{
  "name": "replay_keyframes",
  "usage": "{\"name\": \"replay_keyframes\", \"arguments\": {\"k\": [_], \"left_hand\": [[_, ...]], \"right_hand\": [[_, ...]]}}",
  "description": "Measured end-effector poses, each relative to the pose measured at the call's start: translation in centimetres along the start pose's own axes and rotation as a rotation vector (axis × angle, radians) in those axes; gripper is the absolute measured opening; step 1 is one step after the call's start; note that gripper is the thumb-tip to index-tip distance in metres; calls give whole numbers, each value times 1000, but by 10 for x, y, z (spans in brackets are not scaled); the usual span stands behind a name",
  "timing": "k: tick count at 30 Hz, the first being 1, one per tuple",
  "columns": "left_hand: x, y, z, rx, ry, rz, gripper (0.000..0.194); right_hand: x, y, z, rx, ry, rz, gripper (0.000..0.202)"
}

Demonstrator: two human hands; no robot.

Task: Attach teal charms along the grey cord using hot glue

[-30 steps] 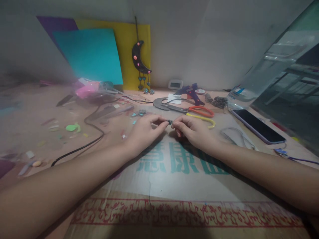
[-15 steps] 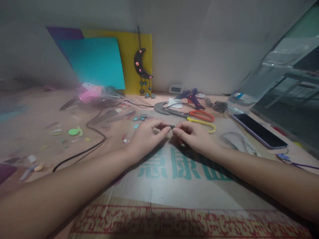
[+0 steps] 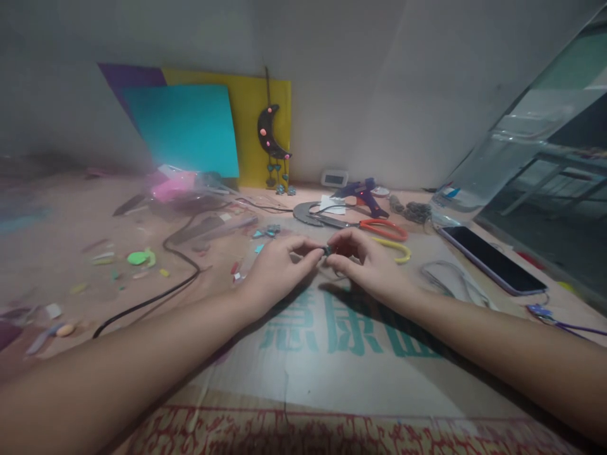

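Between the fingertips of my left hand is a small dark piece, too small to make out in detail. My right hand meets it from the other side, thumb and fingers bent around the piece's right end. Both hands are raised slightly over a sheet with green characters. Just beyond them lie scissors with one orange and one yellow handle, their blades beside a grey crescent. Small blue-grey pieces lie beyond my left hand.
A black moon ornament hangs before a yellow sheet and a turquoise sheet. A purple glue gun stands at the back. At right are a phone and a clear bottle. A black cord and scraps lie left.
The view has tilted up slightly, so things sit lower in the picture. My right fingers have shifted around the small piece and opened a little more; my left hand keeps its pinch.
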State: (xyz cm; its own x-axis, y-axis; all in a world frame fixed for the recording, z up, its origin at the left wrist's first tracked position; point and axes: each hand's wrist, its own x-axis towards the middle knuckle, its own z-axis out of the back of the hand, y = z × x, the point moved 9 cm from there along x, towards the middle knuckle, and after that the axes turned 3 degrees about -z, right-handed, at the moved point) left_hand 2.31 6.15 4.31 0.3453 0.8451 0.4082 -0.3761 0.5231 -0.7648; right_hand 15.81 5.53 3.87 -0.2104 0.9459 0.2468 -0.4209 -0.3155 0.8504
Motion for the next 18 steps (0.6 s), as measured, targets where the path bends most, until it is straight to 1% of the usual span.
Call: {"name": "replay_keyframes", "arguments": {"k": [4,6,9,13,18], "left_hand": [[0,10,4,-33,-48,96,16],[0,12,4,-49,-56,131,17],[0,12,5,-50,-62,139,16],[0,12,4,-53,-64,136,15],[1,14,3,-65,-66,103,16]], "right_hand": [[0,4,1,-20,-26,99,41],[1,4,-1,-68,-34,128,44],[2,4,-1,-90,-50,130,34],[0,8,6,-93,-119,104,14],[-4,11,11,-91,-137,20,10]]}}
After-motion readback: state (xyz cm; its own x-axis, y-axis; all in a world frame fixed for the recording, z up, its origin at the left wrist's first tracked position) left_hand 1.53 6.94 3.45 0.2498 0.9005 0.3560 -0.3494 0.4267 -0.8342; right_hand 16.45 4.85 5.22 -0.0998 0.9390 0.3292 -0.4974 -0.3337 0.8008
